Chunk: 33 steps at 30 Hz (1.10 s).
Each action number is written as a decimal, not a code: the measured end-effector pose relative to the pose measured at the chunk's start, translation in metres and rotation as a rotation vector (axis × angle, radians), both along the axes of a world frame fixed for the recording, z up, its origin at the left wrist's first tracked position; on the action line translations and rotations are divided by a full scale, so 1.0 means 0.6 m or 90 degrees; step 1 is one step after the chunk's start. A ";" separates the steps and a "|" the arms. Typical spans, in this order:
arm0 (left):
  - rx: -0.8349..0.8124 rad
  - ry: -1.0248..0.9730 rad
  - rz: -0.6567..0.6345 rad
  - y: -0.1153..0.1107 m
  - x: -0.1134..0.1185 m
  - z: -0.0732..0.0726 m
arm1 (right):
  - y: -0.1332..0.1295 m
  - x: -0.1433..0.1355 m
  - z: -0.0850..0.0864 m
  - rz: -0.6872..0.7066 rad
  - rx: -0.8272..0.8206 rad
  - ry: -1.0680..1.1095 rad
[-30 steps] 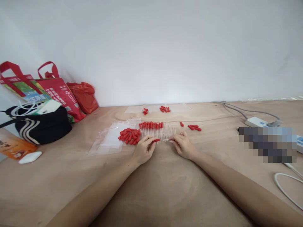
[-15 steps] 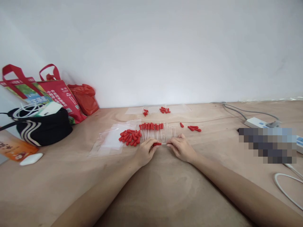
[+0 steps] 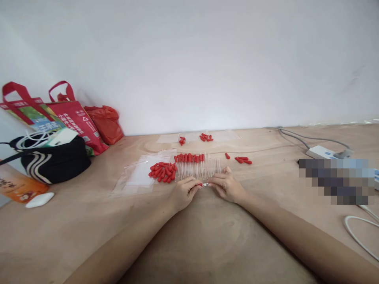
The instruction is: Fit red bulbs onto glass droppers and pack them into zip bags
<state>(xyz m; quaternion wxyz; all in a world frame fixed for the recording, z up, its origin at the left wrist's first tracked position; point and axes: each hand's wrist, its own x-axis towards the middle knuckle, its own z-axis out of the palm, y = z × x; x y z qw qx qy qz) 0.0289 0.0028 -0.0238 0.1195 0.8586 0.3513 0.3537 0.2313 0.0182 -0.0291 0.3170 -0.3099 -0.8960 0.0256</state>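
My left hand (image 3: 185,193) is closed on a red rubber bulb (image 3: 200,184), most of it hidden by the fingers. The fingers of my right hand (image 3: 226,187) pinch a clear glass tube (image 3: 205,184), whose end meets the bulb between the hands. Just beyond them lies a row of clear tubes (image 3: 211,165), those on the left topped with red bulbs (image 3: 189,157). A pile of loose red bulbs (image 3: 162,172) sits left of the row, beside clear plastic bags (image 3: 139,173). Several more red bulbs (image 3: 243,160) lie to the right.
Small bags with red bulbs (image 3: 206,137) lie near the wall. At the left stand shopping bags (image 3: 77,118), a black pouch (image 3: 59,159), an orange packet (image 3: 20,183) and a white object (image 3: 40,200). A power strip (image 3: 321,153) with cables and a blurred-out object (image 3: 334,181) are at the right.
Both hands have moved slightly nearer to me with the bulb and tube. Less of the red bulb shows past my left fingers.
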 end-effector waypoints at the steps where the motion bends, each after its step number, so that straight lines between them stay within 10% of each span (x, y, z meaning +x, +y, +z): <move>1: 0.006 0.008 0.000 0.000 0.000 -0.001 | -0.001 -0.001 0.001 -0.007 0.010 -0.010; 26: 0.093 0.084 0.037 0.001 0.000 0.007 | -0.011 -0.011 0.030 0.002 -0.004 -0.078; 33: 0.146 0.093 0.231 0.011 -0.010 0.004 | 0.039 0.033 0.021 -0.281 -0.081 -0.031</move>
